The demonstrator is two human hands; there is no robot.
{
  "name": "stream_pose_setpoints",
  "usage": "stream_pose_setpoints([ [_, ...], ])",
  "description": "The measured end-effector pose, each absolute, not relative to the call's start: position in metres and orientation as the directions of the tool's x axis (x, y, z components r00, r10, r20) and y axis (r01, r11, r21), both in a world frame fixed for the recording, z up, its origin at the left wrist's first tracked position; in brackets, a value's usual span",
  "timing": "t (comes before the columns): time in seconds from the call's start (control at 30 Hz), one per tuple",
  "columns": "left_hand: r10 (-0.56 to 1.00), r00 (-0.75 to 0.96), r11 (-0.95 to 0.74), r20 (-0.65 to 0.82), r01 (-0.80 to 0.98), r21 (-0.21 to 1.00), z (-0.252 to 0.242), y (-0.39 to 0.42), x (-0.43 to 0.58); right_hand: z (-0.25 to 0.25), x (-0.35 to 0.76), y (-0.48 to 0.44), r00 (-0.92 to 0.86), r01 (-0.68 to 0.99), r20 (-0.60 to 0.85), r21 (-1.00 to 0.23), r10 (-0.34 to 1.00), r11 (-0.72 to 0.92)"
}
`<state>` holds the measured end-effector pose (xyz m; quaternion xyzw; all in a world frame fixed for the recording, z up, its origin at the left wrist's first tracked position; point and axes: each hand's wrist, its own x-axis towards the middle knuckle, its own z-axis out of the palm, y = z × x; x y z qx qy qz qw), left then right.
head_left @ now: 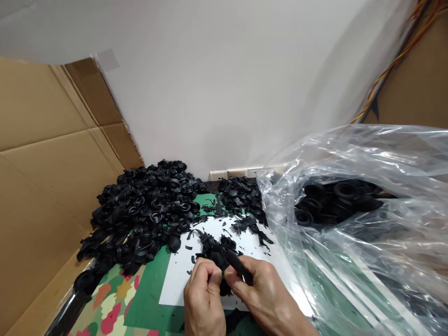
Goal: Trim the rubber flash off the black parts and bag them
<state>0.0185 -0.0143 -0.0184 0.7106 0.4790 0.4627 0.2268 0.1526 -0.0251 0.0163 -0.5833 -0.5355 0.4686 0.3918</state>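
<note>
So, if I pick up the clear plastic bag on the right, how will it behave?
Probably floppy: the clear plastic bag is thin and heavily creased. It would likely sag, since black ribbed rubber parts sit bunched inside. Its glossy film may be slippery.

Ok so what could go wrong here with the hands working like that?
The right hand seems to hold a dark tool right against the left hand on the rubber part; a slip might nick a finger. Trimmings may drift into the pile or the open bag.
</note>
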Motion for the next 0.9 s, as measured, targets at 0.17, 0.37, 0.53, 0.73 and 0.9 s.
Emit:
stream_pose_setpoints([
  [0.17,0.854,0.111,-0.486,0.508,0.519,0.703,-0.016,-0.017,0.024,0.022,0.154,-0.021,-0.047,0.425,-0.083,-0.903,0.995,-0.055],
  [0.37,0.870,0.045,-0.418,0.491,0.596,0.686,-0.018,-0.016,0.026,0.023,0.146,-0.024,0.016,0.639,-0.054,-0.767,0.998,-0.052],
  [0.53,0.924,0.042,-0.346,0.379,0.509,0.788,-0.018,-0.015,0.025,0.005,0.144,-0.026,0.084,0.590,0.040,-0.807,0.996,-0.017],
  [0.73,0.960,0.034,-0.267,0.279,0.424,0.865,-0.021,-0.016,0.023,-0.001,0.149,-0.021,0.186,0.240,-0.075,-0.963,0.980,-0.119],
  [0.9,0.958,-0.094,-0.223,0.270,0.344,0.912,-0.021,-0.016,0.030,0.003,0.151,-0.021,0.172,0.146,-0.094,-0.982,0.981,-0.119],
])
